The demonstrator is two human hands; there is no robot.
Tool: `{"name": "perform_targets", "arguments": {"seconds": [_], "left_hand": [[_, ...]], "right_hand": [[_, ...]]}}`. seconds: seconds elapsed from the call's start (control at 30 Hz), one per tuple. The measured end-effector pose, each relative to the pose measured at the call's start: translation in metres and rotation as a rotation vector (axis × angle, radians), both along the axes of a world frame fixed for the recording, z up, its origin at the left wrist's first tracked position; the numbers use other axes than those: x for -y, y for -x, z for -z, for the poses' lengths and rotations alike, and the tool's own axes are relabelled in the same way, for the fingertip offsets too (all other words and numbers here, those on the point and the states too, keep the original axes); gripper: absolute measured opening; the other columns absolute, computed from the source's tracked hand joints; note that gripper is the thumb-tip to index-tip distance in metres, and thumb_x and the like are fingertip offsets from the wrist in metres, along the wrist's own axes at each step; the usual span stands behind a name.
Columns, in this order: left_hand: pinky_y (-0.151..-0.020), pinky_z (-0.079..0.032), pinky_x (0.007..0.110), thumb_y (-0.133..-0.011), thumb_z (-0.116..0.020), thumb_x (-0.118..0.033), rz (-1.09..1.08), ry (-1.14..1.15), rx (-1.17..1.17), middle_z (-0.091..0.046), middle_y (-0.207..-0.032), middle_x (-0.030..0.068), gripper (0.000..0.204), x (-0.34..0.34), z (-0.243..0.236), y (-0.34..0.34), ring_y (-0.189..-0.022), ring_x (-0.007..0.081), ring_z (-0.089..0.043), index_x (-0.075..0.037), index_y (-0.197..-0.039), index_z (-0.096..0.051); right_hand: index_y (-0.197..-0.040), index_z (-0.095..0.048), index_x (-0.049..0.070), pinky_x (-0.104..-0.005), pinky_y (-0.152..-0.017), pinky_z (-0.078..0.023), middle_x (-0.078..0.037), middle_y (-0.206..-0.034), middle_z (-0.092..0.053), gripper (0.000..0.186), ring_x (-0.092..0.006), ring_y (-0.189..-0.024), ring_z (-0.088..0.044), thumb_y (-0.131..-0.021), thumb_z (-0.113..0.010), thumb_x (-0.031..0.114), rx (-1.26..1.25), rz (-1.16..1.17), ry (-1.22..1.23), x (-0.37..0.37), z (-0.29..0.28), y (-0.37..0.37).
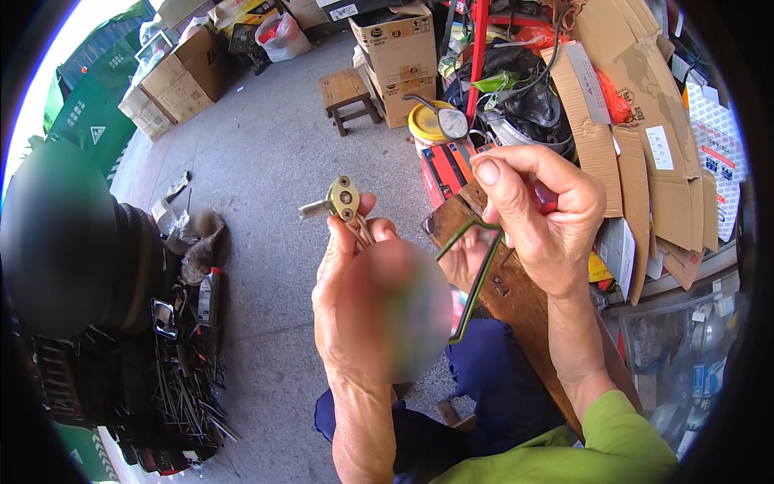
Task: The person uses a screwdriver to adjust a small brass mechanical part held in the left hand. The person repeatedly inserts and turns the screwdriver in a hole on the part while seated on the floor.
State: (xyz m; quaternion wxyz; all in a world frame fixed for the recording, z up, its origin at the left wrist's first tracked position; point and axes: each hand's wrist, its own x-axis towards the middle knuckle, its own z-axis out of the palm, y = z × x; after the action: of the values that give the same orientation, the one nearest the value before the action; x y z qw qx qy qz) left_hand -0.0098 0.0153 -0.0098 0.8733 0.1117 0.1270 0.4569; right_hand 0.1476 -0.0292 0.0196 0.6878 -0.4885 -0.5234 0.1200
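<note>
My left hand (347, 298) is closed, holding up a small brass-coloured metal fitting (344, 198) with screws in its face and a short stub to the left. Thin wires or cords run down from it between the fingers. A round blurred patch covers much of the palm. To the right, my right hand (540, 214) is raised with thumb and forefinger pinched together. A smooth dark red thing (545, 197) shows inside its curled fingers; most of it is hidden. Below the pinch hangs a green-rimmed pane (482, 282); whether the fingers touch it, I cannot tell.
A worn wooden bench (524, 315) runs beside my right arm. Flattened cardboard (661, 153) leans at the right, above a clear bin of bottles (685, 355). Metal rods and tools (189, 387) lie left. Farther off are a wooden stool (347, 93) and a yellow-lidded bucket (427, 121).
</note>
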Motion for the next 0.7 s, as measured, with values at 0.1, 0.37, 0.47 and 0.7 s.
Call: {"name": "perform_targets", "arguments": {"seconds": [0.1,0.37,0.47,0.7], "left_hand": [[-0.058,-0.052,0.032,-0.099,-0.041,-0.034,-0.004,0.019,0.044,-0.058,-0.086,0.0035,0.036,0.0,0.0,0.001,-0.071,0.0167,-0.06,-0.008,-0.122,-0.047],[-0.051,-0.042,0.024,-0.101,-0.036,-0.03,-0.033,-0.048,0.001,-0.046,-0.077,0.0023,0.041,0.005,-0.012,-0.001,-0.058,0.0095,-0.044,0.002,-0.126,-0.043],[-0.045,-0.035,0.021,-0.101,-0.036,-0.029,-0.059,-0.05,-0.004,-0.044,-0.076,0.0017,0.042,0.006,-0.013,-0.003,-0.052,0.0071,-0.036,0.004,-0.127,-0.041],[-0.052,-0.041,0.026,-0.099,-0.041,-0.033,0.056,-0.183,0.043,-0.042,-0.074,-0.0011,0.041,0.003,-0.009,-0.001,-0.061,0.0089,-0.045,0.0,-0.122,-0.045]], "right_hand": [[-0.087,-0.064,-0.004,-0.0192,-0.044,-0.042,0.0,-0.058,-0.056,0.013,-0.0028,-0.05,-0.051,-0.088,-0.063,0.009,-0.057,0.015,0.03,0.0,0.0,0.001],[-0.097,-0.061,0.001,-0.022,-0.051,-0.043,0.0,-0.068,-0.058,0.017,-0.0046,-0.062,-0.055,-0.089,-0.063,0.015,0.244,0.083,0.197,-0.003,0.007,-0.025],[-0.104,-0.057,0.004,-0.0277,-0.051,-0.043,-0.004,-0.064,-0.057,0.023,-0.0085,-0.057,-0.055,-0.086,-0.065,0.014,0.598,0.372,0.363,0.009,-0.008,-0.025],[-0.108,-0.051,0.009,-0.0445,-0.055,-0.041,-0.015,-0.066,-0.06,0.035,-0.0359,-0.06,-0.059,-0.078,-0.068,0.016,0.699,0.381,0.512,0.032,-0.025,-0.03]]}}
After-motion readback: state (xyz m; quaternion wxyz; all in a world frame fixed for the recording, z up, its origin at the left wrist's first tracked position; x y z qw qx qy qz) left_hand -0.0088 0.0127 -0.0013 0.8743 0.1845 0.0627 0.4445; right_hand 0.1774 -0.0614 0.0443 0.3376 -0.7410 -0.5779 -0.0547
